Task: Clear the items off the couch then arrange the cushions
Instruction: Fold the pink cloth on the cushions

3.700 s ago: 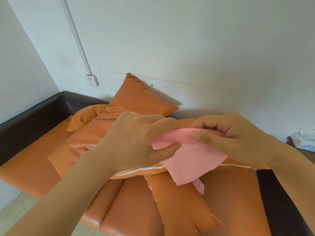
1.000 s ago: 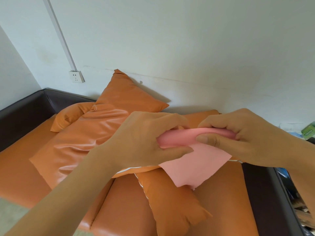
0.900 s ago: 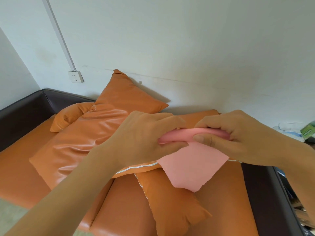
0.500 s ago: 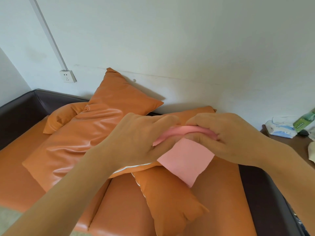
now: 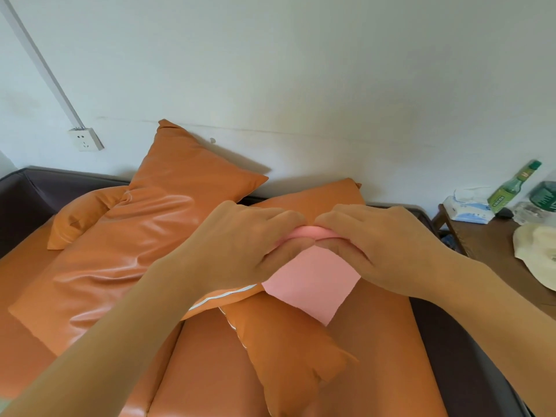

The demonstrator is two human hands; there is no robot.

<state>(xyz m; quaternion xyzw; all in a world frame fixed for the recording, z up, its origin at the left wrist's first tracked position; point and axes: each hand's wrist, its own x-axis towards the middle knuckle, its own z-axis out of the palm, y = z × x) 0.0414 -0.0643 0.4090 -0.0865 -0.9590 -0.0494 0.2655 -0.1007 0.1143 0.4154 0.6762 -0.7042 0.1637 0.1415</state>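
Note:
A pink cloth hangs folded above the orange couch. My left hand and my right hand both pinch its top fold, thumbs nearly touching. Several orange cushions lie in a heap under the hands: a large flat cushion on the left, an upright cushion leaning on the wall, a small cushion at far left, a narrow cushion in front, and one more cushion behind the hands.
The couch has a dark rim on its right and back-left sides. A wooden side table at right carries a tissue pack, a green bottle and a cream hat. A wall socket is at left.
My hands have drawn together along the cloth's top fold, so the hanging part is narrower. The view has swung right and the side table has come into sight.

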